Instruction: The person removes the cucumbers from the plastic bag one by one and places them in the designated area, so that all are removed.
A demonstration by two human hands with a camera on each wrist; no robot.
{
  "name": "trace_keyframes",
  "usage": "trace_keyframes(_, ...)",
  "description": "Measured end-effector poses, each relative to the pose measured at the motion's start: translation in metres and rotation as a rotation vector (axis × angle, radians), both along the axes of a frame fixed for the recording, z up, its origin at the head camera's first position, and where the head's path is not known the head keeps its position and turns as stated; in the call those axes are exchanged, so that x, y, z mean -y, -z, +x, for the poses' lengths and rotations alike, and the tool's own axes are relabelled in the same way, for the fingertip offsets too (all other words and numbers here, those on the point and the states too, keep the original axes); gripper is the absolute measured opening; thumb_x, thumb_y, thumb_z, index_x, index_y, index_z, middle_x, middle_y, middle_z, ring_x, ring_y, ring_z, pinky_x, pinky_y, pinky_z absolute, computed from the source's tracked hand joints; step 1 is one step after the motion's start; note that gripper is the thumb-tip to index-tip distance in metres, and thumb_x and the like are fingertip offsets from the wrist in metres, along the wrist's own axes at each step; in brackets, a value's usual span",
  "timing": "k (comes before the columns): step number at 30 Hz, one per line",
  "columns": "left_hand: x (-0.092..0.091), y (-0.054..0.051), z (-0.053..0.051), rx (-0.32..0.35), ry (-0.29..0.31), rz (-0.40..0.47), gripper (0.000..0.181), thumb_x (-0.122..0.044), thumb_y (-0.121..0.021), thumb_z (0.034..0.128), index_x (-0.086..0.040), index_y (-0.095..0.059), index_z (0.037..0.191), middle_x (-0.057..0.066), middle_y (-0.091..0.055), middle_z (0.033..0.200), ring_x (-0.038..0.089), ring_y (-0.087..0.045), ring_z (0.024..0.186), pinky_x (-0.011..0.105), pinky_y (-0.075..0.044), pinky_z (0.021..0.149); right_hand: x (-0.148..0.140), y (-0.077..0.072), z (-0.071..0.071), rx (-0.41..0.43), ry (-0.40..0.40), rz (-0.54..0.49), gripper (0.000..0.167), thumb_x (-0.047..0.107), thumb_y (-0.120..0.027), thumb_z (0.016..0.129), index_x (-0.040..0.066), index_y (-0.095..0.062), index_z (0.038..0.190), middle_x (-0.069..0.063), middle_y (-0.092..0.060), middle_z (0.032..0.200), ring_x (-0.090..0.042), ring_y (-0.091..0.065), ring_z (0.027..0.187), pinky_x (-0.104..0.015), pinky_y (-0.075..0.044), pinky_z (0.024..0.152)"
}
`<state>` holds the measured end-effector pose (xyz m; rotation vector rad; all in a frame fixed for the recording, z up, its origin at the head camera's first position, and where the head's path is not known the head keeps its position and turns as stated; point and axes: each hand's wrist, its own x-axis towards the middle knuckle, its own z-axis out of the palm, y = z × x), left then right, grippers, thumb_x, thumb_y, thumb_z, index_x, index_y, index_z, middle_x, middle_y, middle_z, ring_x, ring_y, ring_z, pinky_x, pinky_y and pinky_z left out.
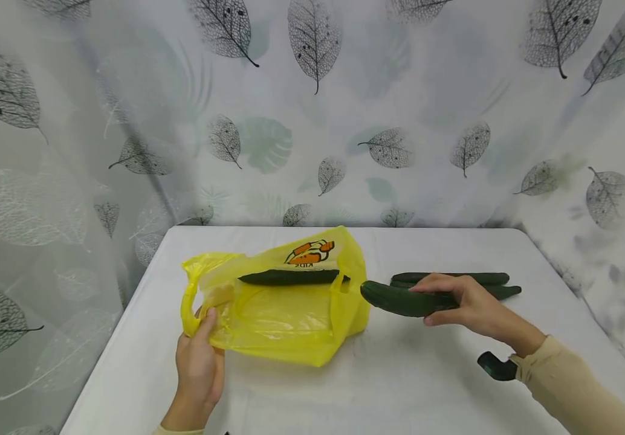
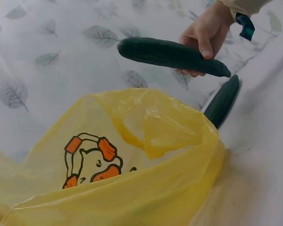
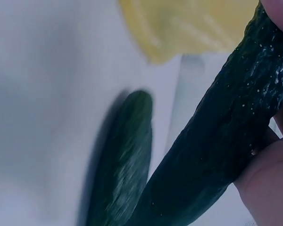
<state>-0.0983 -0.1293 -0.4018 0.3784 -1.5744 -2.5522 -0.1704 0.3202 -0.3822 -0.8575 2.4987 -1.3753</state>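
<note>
A yellow plastic bag (image 1: 285, 311) with an orange and black print lies open on the table, one dark green cucumber (image 1: 291, 277) inside it. The left hand (image 1: 198, 365) grips the bag's left edge near the handle. Raised above the table, the right hand (image 1: 467, 305) holds another cucumber (image 1: 399, 301) between thumb and fingers, its tip close to the bag's right side. The left wrist view shows this held cucumber (image 2: 165, 54) above and behind the bag (image 2: 179, 183). In the right wrist view it crosses in front of a cucumber on the table (image 3: 125, 165).
Behind the right hand, more cucumbers (image 1: 481, 278) lie on the white-covered table (image 1: 399, 386). A leaf-patterned curtain (image 1: 301, 151) hangs behind the table and at both sides. A dark band (image 1: 497, 367) is at the right wrist.
</note>
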Motion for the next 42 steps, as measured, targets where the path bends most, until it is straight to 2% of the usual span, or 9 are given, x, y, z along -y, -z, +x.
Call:
trace_keyframes(5, -0.001, -0.001, -0.001, -0.001, -0.028, 0.02, 0.044, -0.026, -0.041, 0.1114, -0.005, -0.031, 0.149, 0.004, -0.039, 0.15, 0.016, -0.037, 0.139, 0.029, -0.032, 0.116, -0.021, 0.014, -0.005, -0.111, 0.065, 0.137, 0.051, 0.014, -0.087, 0.08, 0.019, -0.07, 0.128, 0.003, -0.066, 0.121, -0.01, -0.06, 0.11, -0.022, -0.052, 0.086)
trace_keyframes(9, -0.001, -0.001, -0.001, 0.011, -0.03, 0.022, 0.043, -0.027, -0.041, 0.1113, -0.006, -0.031, 0.148, 0.004, -0.04, 0.15, 0.016, -0.038, 0.138, 0.028, -0.034, 0.115, -0.036, 0.026, -0.006, -0.148, 0.118, 0.226, 0.052, 0.015, -0.088, 0.078, 0.018, -0.07, 0.127, 0.005, -0.066, 0.12, -0.006, -0.059, 0.11, -0.023, -0.053, 0.085)
trace_keyframes(15, -0.001, -0.001, -0.001, 0.02, -0.026, 0.019, 0.043, -0.028, -0.041, 0.1113, -0.006, -0.032, 0.148, 0.004, -0.04, 0.15, 0.016, -0.038, 0.138, 0.029, -0.034, 0.115, -0.053, 0.038, -0.009, -0.155, 0.174, 0.304, 0.052, 0.015, -0.089, 0.077, 0.019, -0.072, 0.126, 0.004, -0.066, 0.119, -0.008, -0.059, 0.109, -0.023, -0.052, 0.085)
trace_keyframes(21, -0.001, -0.001, -0.001, 0.003, -0.014, 0.011, 0.043, -0.026, -0.039, 0.1117, -0.006, -0.03, 0.148, 0.005, -0.039, 0.15, 0.016, -0.037, 0.139, 0.029, -0.033, 0.116, -0.065, 0.042, -0.011, -0.146, 0.195, 0.353, 0.052, 0.015, -0.089, 0.076, 0.017, -0.072, 0.125, 0.0, -0.066, 0.121, -0.018, -0.058, 0.113, -0.024, -0.052, 0.085)
trace_keyframes(26, -0.001, -0.001, 0.0, -0.023, 0.01, -0.01, 0.043, -0.025, -0.036, 0.1123, -0.005, -0.027, 0.149, 0.006, -0.037, 0.151, 0.016, -0.035, 0.141, 0.031, -0.03, 0.118, -0.071, 0.044, -0.013, -0.116, 0.218, 0.411, 0.052, 0.015, -0.089, 0.076, 0.016, -0.072, 0.125, -0.005, -0.065, 0.121, -0.031, -0.059, 0.115, -0.038, -0.054, 0.086)
trace_keyframes(31, -0.001, -0.002, 0.0, -0.017, 0.009, -0.009, 0.044, -0.025, -0.036, 0.1123, -0.005, -0.027, 0.15, 0.005, -0.037, 0.151, 0.016, -0.035, 0.141, 0.032, -0.03, 0.118, -0.074, 0.046, -0.014, -0.11, 0.233, 0.458, 0.049, 0.012, -0.089, 0.076, 0.015, -0.073, 0.123, -0.009, -0.063, 0.122, -0.039, -0.059, 0.115, -0.052, -0.053, 0.085)
trace_keyframes(42, -0.002, -0.002, 0.001, -0.008, 0.01, -0.008, 0.043, -0.025, -0.036, 0.1123, -0.006, -0.027, 0.15, 0.005, -0.038, 0.151, 0.016, -0.036, 0.14, 0.031, -0.031, 0.118, -0.072, 0.05, -0.011, -0.125, 0.275, 0.511, 0.049, 0.009, -0.089, 0.075, 0.014, -0.074, 0.121, -0.01, -0.061, 0.12, -0.041, -0.059, 0.111, -0.054, -0.054, 0.08)
